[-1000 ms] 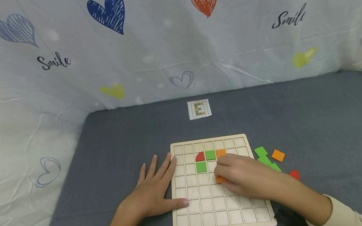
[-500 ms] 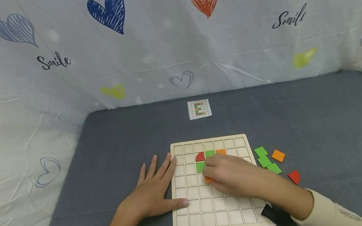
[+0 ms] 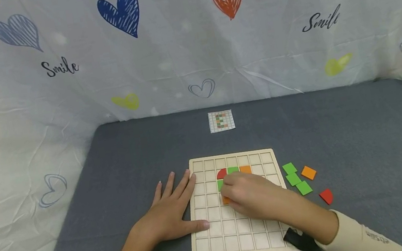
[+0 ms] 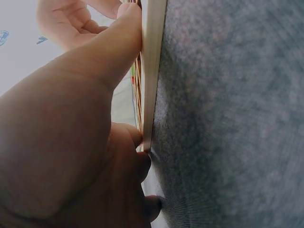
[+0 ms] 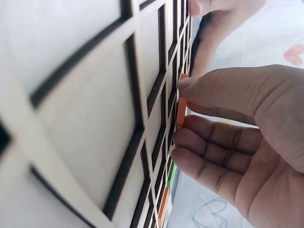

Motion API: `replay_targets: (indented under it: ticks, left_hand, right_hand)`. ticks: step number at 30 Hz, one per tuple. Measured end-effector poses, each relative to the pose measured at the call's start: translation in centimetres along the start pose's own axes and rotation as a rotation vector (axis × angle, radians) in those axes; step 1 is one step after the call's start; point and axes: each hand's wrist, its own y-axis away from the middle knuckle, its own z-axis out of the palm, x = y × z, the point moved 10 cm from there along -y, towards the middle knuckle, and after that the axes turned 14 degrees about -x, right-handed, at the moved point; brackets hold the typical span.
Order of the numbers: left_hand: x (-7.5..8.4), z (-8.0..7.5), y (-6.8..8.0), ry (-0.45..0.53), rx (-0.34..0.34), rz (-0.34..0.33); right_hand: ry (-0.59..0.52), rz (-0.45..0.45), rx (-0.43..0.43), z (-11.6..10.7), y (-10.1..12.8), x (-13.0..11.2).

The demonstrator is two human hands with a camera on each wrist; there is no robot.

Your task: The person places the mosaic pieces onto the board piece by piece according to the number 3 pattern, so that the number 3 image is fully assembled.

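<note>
In the head view a pale wooden grid board lies on the table. My left hand spreads its straight fingers over the board's left edge, the thumb resting on the grid. My right hand pinches an orange square tile at the board, below a green tile. The right wrist view shows thumb and fingers on that orange tile, which stands slightly proud of the grid. A red quarter-circle tile, a green tile and an orange tile sit in one row, partly behind the hand.
Right of the board lie three loose green tiles, an orange tile and a red quarter-circle tile. A small printed pattern card lies farther back on the grey tabletop. A patterned white cloth hangs behind.
My right hand has moved left across the board with the orange tile, from right of the green tile's column to just below the green tile. The left hand has stayed still.
</note>
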Motion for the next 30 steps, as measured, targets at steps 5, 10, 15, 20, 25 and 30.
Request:
replay_targets:
  ticks: [5, 10, 15, 20, 25, 30]
  left_hand:
    - [-0.1, 0.0, 0.0, -0.005, 0.001, -0.004]
    - [-0.1, -0.1, 0.1, -0.004, 0.005, -0.004]
    - [-0.1, -0.1, 0.1, 0.005, 0.000, -0.005]
    - [-0.1, -0.1, 0.0, 0.004, 0.002, -0.004]
    - [-0.1, 0.0, 0.0, 0.002, 0.002, -0.005]
    - [-0.1, 0.0, 0.0, 0.002, 0.002, -0.003]
  right_hand:
    - [0.004, -0.004, 0.020, -0.1, -0.1, 0.0]
    - [-0.006, -0.019, 0.018, -0.1, -0.1, 0.0]
    - [-0.032, -0.076, 0.018, 0.0, -0.1, -0.6]
    - [-0.020, -0.069, -0.005, 0.3, 0.1, -0.8]
    - [-0.007, -0.056, -0.023, 0.5, 0.6, -0.9]
    - [-0.019, -0.056, -0.025, 0.5, 1.5, -0.7]
